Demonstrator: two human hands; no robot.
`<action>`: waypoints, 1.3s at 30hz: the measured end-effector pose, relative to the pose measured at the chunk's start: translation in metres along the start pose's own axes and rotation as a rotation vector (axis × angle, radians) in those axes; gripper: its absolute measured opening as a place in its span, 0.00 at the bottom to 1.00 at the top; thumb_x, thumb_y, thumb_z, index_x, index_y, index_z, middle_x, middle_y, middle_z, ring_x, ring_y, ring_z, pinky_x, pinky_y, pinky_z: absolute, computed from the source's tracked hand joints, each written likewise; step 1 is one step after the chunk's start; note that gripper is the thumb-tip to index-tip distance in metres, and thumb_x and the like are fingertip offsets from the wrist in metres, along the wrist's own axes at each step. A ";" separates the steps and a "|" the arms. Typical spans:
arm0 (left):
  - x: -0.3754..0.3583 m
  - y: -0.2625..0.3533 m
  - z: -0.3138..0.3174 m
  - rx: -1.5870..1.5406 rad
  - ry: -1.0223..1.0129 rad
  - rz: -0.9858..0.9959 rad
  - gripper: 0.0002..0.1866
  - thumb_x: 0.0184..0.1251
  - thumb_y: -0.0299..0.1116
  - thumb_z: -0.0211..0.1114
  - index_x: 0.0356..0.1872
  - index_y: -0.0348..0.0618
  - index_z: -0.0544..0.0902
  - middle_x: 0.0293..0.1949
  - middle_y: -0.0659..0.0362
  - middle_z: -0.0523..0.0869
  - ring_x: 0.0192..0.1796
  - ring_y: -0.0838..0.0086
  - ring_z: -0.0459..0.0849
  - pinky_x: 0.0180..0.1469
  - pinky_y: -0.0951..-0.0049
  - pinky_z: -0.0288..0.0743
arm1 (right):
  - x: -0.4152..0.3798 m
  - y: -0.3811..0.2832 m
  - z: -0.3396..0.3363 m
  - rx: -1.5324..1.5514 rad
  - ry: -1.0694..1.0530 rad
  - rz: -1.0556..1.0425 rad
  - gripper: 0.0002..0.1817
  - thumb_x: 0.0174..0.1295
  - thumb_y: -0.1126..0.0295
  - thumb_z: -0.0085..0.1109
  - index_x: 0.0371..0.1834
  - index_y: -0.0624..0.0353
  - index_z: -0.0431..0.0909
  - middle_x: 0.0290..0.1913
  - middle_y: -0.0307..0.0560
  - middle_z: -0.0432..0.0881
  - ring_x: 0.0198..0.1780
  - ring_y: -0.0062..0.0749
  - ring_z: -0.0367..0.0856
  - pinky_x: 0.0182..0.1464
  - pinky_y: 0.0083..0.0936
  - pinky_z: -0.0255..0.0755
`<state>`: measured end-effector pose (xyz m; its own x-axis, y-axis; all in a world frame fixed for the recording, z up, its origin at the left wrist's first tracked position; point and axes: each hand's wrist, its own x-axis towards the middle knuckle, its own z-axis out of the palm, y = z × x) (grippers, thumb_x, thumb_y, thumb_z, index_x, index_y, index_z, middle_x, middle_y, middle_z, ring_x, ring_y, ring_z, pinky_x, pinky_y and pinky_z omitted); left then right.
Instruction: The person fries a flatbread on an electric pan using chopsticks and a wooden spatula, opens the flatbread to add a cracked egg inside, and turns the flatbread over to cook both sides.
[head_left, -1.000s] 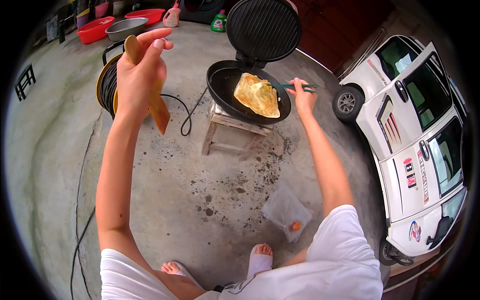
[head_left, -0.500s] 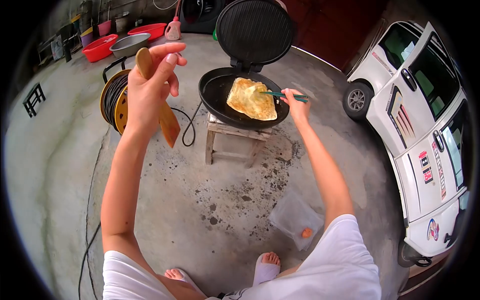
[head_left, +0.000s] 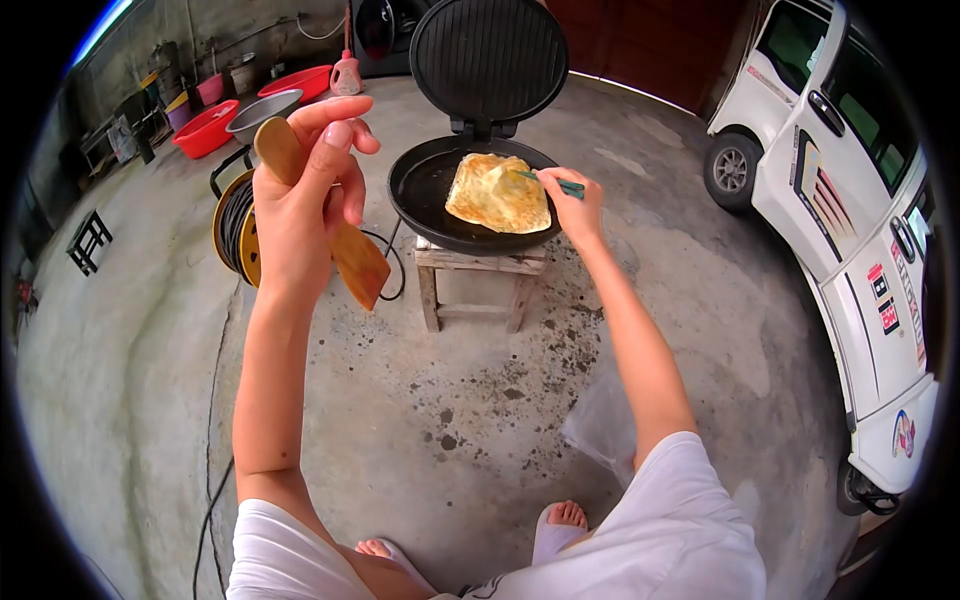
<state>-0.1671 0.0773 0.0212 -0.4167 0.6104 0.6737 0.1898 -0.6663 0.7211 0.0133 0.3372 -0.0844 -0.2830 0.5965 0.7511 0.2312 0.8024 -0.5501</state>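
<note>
My left hand (head_left: 300,205) is raised at the left, its thumb and palm closed round a wooden spatula (head_left: 362,270) whose flat blade slants down to the right. My right hand (head_left: 575,208) grips green chopsticks (head_left: 572,188) at the right rim of a round black electric griddle (head_left: 418,190). Their tips touch the pale, bunched middle of a browned flatbread (head_left: 505,208) lying in the pan. The griddle's ribbed lid (head_left: 490,68) stands up behind it.
A wooden stool (head_left: 480,260) holds up the griddle. Beside it stands a yellow cable reel (head_left: 238,225) with a cord on the floor. A plastic bag (head_left: 603,420) lies near my feet. At the right is a white vehicle (head_left: 830,190); red basins (head_left: 207,130) are at the back left.
The whole view has shifted a little. My right hand and the chopsticks have moved slightly left over the flatbread. My left hand still holds the spatula, its blade swung somewhat to the right.
</note>
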 end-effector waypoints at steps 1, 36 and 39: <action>0.000 0.000 -0.002 -0.003 0.009 0.006 0.13 0.69 0.37 0.53 0.48 0.40 0.75 0.33 0.64 0.76 0.16 0.91 0.63 0.17 0.89 0.48 | 0.003 -0.007 -0.003 0.028 0.011 -0.016 0.09 0.56 0.68 0.59 0.32 0.64 0.81 0.30 0.48 0.82 0.34 0.36 0.81 0.39 0.25 0.71; -0.002 -0.003 -0.022 -0.007 0.008 -0.024 0.12 0.69 0.36 0.53 0.47 0.40 0.76 0.33 0.64 0.77 0.17 0.90 0.64 0.16 0.89 0.49 | -0.005 -0.001 0.006 -0.006 -0.005 0.069 0.10 0.59 0.66 0.57 0.30 0.63 0.81 0.27 0.46 0.81 0.30 0.29 0.80 0.33 0.22 0.70; -0.002 -0.003 -0.022 -0.009 0.002 -0.026 0.12 0.69 0.36 0.53 0.47 0.40 0.76 0.33 0.64 0.77 0.17 0.90 0.64 0.16 0.89 0.49 | -0.003 0.013 0.021 0.068 0.048 0.180 0.12 0.60 0.64 0.57 0.31 0.64 0.81 0.28 0.47 0.83 0.31 0.26 0.81 0.34 0.22 0.71</action>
<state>-0.1861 0.0690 0.0142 -0.4231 0.6271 0.6541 0.1709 -0.6537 0.7372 -0.0028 0.3461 -0.1014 -0.1977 0.7303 0.6539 0.2103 0.6831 -0.6994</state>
